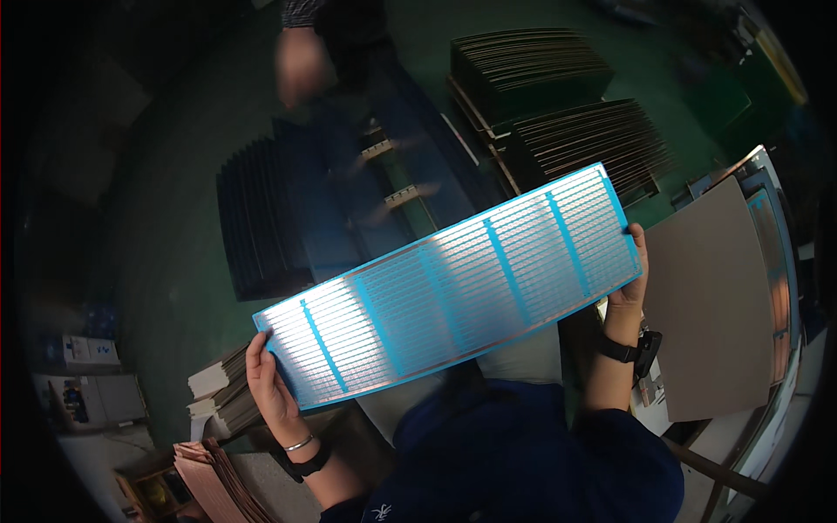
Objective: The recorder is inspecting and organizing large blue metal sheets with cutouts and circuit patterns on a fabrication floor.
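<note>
Blue-striped metallic panel (449, 283) was held up in both hands, tilted, low end at near left, high end at far right. Long, thin, rows of fine slots between blue bars, light glaring off it.

Left hand (266, 383) clamped the near-left short edge, fingers curled shut around it, thumb on the face. Right hand (629, 275) pinched the far-right short edge the same way, fingers mostly hidden behind the sheet. Both wrists wore dark bands.

Step, as I read it: mid-handling or inspection, panel lifted clear of everything and turned to the light. Nothing was supporting it but the two edge grips. Any next move would call for keeping the sheet flat, no flex, and an even grip on both ends; it looked thin enough to bow or kink.

Surroundings:
- Green floor (174, 261) below, dim room.
- Dark fanned stacks of sheets (558, 96) at far right, leaning in rows.
- Another dark stack (257, 227) at left, behind the panel.
- Grey board (711, 305) at right, lying on a bench with a blue-edged frame.
- Copper-coloured sheets (218, 479) at near left, beside pale stacked boards (218, 388).
- Small boxes (87, 353) at far-left edge.
- Another person's blurred hand (301, 65) at the far top, well apart from the panel.
</note>
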### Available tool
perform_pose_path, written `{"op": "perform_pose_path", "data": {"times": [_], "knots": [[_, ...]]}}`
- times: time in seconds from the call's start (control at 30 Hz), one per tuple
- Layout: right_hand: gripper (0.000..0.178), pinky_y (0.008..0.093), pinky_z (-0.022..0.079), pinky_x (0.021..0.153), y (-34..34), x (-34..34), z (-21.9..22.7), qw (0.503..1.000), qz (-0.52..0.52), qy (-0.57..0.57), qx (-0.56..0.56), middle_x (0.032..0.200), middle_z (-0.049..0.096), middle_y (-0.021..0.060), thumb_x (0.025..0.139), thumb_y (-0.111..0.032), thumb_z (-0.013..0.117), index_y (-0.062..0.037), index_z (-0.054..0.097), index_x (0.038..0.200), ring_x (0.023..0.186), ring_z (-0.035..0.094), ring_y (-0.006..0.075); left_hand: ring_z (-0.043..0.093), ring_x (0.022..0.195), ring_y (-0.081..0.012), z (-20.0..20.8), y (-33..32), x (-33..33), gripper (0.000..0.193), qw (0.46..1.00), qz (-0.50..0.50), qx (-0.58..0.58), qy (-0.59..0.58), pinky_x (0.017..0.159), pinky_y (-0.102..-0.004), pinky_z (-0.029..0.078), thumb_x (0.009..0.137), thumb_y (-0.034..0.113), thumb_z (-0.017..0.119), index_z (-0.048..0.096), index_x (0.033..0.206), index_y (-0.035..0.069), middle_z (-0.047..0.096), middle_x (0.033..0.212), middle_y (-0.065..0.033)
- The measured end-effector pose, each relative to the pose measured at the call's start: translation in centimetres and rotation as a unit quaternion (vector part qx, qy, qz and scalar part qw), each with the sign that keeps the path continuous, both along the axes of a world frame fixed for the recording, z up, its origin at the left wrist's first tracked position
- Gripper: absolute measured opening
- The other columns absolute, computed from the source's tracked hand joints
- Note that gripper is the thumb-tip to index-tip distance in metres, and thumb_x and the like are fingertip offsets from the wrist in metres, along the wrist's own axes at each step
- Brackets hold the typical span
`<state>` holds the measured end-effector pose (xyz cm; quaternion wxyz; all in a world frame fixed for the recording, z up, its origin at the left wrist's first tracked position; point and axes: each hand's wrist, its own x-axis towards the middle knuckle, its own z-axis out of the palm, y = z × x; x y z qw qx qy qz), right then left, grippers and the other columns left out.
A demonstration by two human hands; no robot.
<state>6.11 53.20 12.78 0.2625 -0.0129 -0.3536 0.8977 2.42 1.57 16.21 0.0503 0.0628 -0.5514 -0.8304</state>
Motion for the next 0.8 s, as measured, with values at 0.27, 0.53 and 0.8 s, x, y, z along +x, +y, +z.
{"op": "perform_pose_path", "data": {"times": [0.27, 0.53, 0.8], "knots": [[0.021, 0.0285, 0.055, 0.073, -0.4, -0.1, 1.1, 0.999, 0.005, -0.035, 0.029, 0.097, 0.063, 0.015, 0.087, -0.005, 0.051, -0.0009, 0.057, 0.106, 0.083, 0.065, 0.019, 0.056, 0.099, -0.0133, -0.4, 0.0, -0.4, 0.029, 0.999, 0.017, -0.04, 0.002, 0.089, -0.025, 0.046, 0.089, 0.003, 0.051, 0.05, 0.117, -0.002, 0.056, 0.113, -0.0101], [0.039, 0.0252, 0.049, 0.068, 1.3, 2.7, 1.4, 0.931, 0.213, -0.241, 0.17, 0.089, 0.065, 0.0116, 0.087, -0.032, 0.054, 0.0054, 0.06, 0.099, 0.075, 0.062, 0.0162, 0.057, 0.094, -0.0126, 0.5, -0.7, -1.1, 0.036, 0.997, 0.001, -0.077, 0.008, 0.088, -0.0235, 0.044, 0.086, -0.001, 0.052, 0.045, 0.121, -0.003, 0.059, 0.107, -0.0107], [0.043, 0.0307, 0.05, 0.075, -0.5, 2.1, 3.0, 0.978, -0.101, -0.184, 0.011, 0.104, 0.058, 0.0119, 0.083, -0.03, 0.06, -0.0018, 0.051, 0.114, 0.084, 0.061, 0.0215, 0.061, 0.093, -0.0243, 1.0, 0.3, -1.6, 0.049, 0.997, -0.023, 0.039, 0.062, 0.076, -0.0331, 0.054, 0.092, 0.016, 0.049, 0.03, 0.135, 0.002, 0.049, 0.124, -0.0207]]}}
